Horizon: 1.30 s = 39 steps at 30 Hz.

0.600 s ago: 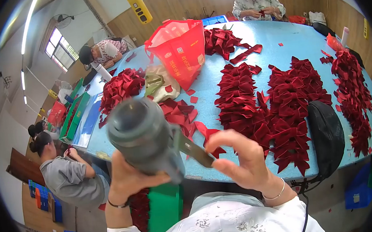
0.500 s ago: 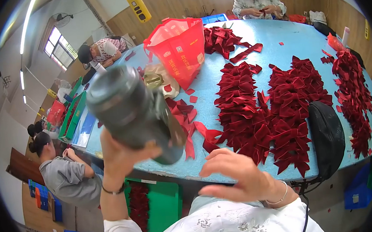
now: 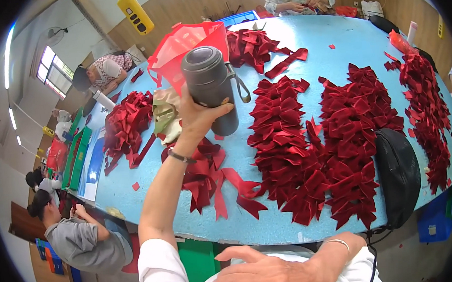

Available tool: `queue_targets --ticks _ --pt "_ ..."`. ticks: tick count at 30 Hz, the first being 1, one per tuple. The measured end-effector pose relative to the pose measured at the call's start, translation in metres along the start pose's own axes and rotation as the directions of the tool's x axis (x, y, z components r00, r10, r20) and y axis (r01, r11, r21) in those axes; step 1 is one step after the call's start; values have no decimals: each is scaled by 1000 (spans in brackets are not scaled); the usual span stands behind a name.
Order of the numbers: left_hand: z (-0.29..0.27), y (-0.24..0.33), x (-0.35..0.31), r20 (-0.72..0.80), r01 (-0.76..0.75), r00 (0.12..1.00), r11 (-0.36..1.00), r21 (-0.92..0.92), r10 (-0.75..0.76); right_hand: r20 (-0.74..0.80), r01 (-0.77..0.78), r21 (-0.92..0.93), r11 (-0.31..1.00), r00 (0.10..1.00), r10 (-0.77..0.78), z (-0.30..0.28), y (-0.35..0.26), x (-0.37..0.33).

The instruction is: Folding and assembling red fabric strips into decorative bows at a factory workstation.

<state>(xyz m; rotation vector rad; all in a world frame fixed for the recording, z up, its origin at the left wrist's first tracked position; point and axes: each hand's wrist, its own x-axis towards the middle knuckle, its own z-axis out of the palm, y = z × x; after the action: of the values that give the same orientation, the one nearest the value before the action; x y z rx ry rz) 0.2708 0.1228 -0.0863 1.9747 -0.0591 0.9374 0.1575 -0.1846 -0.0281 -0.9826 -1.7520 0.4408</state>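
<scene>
My left hand (image 3: 199, 115) is wrapped round a dark grey thermos flask (image 3: 205, 71) with a strap loop at its side. The flask stands nearly upright over the table, in front of a red shopping bag (image 3: 164, 51) and a beige-green bag (image 3: 167, 113). Whether its base touches the table I cannot tell. Close to my body at the lower edge, my right hand (image 3: 269, 274) rests with its fingers stretched out and nothing in it. Rows of dark red velvet bows (image 3: 282, 153) lie to the right of the flask, and loose red ribbons (image 3: 202, 179) below it.
The blue table (image 3: 303, 46) also bears a black pouch (image 3: 398, 176) near its front right edge and a ribbon heap (image 3: 127, 121) at left. Several people sit round it. A green crate (image 3: 200, 260) stands below the front edge; a yellow control box (image 3: 136, 13) hangs above.
My left hand has carried the flask away from me and to the right, turning it more upright. My right hand has drawn back toward my body.
</scene>
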Motion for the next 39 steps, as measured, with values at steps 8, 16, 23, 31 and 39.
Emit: queue_targets --ticks 8,16,23,31,39 --pt "32 -52 18 -144 117 980 986 -122 -134 -670 226 -205 952 676 -305 27 54 0" --pt "24 -58 18 -84 186 977 973 -134 -198 -386 -407 -247 879 873 296 -21 99 -49" --pt "6 -67 -3 -89 192 979 977 98 -183 -565 -603 -237 762 723 397 17 120 -65" --pt "-16 35 -150 131 382 893 879 286 -430 -602 -679 -516 523 721 342 16 146 -56" --pt "-1 27 -194 273 -19 951 853 521 -145 -516 -601 -688 407 799 309 33 167 -57"
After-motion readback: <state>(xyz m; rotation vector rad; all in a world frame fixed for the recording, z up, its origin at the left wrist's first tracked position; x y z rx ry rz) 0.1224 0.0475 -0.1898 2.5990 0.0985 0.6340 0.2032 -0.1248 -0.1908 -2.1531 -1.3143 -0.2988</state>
